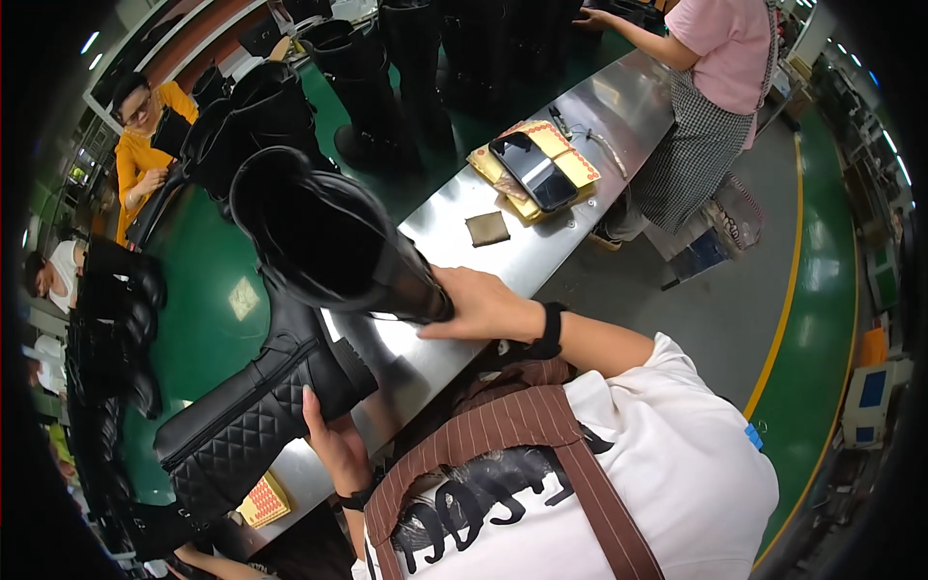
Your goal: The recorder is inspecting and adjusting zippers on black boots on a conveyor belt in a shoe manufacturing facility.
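My left hand (335,447) grips a black quilted boot (253,406) that lies on its side. A long zipper runs along its shaft, and its chunky heel points toward me. The thumb shows against the boot, while the other fingers are hidden behind it. With my right hand (480,307) I hold a second black boot (387,253) at its lower back edge, the fingers hidden by the boot. Its wide shaft opening faces up toward me. The two boots overlap in view, and I cannot tell whether they touch.
A metal ledge (447,230) borders the green table (208,280). On the ledge are a phone (535,169) over yellow cards (570,159) and a small brown square (487,229). More black boots (358,92) stand around. Co-workers in yellow (145,145) and pink (720,58) are nearby.
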`<state>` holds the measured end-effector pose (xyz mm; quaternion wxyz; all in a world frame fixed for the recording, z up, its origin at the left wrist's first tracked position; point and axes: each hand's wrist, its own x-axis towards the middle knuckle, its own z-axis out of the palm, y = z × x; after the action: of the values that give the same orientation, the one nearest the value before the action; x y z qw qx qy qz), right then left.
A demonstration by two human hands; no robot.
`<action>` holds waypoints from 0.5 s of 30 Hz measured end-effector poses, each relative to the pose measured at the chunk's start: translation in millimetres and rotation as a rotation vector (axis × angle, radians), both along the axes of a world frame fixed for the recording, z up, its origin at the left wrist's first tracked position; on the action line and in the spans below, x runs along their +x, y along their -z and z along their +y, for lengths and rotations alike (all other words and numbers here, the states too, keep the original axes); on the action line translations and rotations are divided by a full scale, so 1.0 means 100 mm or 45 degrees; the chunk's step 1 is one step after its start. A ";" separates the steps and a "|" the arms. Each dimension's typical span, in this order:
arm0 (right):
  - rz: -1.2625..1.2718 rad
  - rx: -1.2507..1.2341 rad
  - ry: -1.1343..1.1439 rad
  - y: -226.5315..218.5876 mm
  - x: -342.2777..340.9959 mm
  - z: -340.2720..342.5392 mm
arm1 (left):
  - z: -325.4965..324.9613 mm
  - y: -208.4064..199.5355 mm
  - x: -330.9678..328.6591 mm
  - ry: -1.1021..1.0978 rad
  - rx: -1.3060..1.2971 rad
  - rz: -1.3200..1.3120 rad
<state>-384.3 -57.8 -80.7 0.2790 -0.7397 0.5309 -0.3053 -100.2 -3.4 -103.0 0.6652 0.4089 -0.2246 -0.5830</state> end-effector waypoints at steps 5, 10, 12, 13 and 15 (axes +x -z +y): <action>-0.065 0.313 0.459 -0.09 -1.27 -0.50 | 0.01 -0.06 -0.04 -0.060 0.076 -0.082; 0.540 -0.110 1.197 0.17 -2.72 -1.43 | 0.00 -0.14 -0.07 -0.071 0.089 -0.077; 0.699 0.096 1.188 0.39 -3.00 -1.64 | -0.01 -0.15 -0.07 -0.096 0.160 -0.011; 0.685 0.190 1.107 0.51 -3.13 -1.68 | 0.00 -0.15 -0.06 -0.089 0.137 0.010; 0.689 0.298 1.023 0.74 -3.40 -1.80 | 0.02 -0.18 -0.06 -0.103 0.104 0.071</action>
<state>-723.9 -238.0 -154.6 0.0727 -0.4932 0.8579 -0.1243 -105.8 -1.4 -84.6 0.6771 0.4279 -0.1651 -0.5754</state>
